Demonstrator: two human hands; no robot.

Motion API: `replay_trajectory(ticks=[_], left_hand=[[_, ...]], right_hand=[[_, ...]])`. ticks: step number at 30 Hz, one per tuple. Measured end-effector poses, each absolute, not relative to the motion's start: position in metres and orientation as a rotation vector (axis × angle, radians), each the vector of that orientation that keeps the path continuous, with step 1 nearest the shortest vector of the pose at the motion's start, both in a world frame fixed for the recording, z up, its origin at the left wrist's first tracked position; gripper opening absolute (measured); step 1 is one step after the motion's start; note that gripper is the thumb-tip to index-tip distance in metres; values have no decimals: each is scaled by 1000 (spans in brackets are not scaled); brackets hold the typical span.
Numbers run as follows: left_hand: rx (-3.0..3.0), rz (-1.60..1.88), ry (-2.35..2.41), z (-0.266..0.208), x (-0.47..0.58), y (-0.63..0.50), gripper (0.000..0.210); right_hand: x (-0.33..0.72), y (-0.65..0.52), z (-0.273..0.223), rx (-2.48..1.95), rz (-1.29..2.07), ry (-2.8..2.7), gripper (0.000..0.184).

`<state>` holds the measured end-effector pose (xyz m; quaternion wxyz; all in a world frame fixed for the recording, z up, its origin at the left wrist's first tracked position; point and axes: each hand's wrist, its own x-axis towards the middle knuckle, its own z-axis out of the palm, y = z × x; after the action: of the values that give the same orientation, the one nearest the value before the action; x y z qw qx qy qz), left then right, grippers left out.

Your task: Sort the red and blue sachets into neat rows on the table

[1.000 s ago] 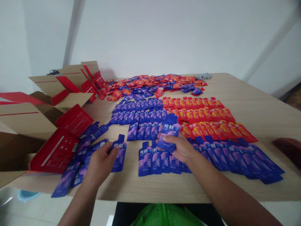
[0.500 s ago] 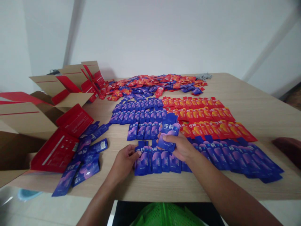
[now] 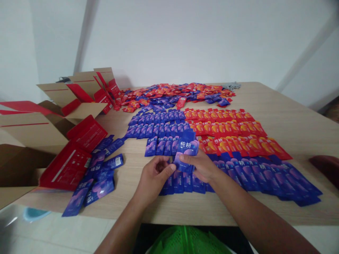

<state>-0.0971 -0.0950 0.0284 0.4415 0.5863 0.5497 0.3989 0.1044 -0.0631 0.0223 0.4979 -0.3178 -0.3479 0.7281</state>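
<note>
My right hand (image 3: 202, 165) grips a small stack of blue-and-purple sachets (image 3: 186, 150) with white lettering, held upright above the table. The thumb lies across the front sachet. Close beside it, my left hand (image 3: 156, 176) has curled fingers, its thumb tip pinching the lower left corner of the stack. The left fingertips behind that corner are partly hidden. Below both hands lies the front row of overlapping blue sachets (image 3: 188, 182). Further back, shorter blue rows (image 3: 156, 129) adjoin rows of red-and-orange sachets (image 3: 230, 127).
A mixed heap of red and blue sachets (image 3: 169, 93) lies at the back. Open red-and-brown cartons (image 3: 65, 165) stand at the left, with loose blue sachets (image 3: 99, 188) beside them. A grey cloth (image 3: 231, 85) is behind the heap. A dark red object (image 3: 324, 171) sits at the right edge.
My left hand has risen and moved right from the left end of the front row to the stack. The sachet it pinched there has left that spot. The right hand's stack has dropped slightly.
</note>
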Motion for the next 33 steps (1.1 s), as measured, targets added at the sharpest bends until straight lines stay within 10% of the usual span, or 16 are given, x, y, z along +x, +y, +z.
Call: replay_trajectory(ticks=[33], left_hand=[[1119, 647, 1632, 12, -192, -124, 54]], right_hand=[[112, -61, 25, -791, 1845, -662, 34]])
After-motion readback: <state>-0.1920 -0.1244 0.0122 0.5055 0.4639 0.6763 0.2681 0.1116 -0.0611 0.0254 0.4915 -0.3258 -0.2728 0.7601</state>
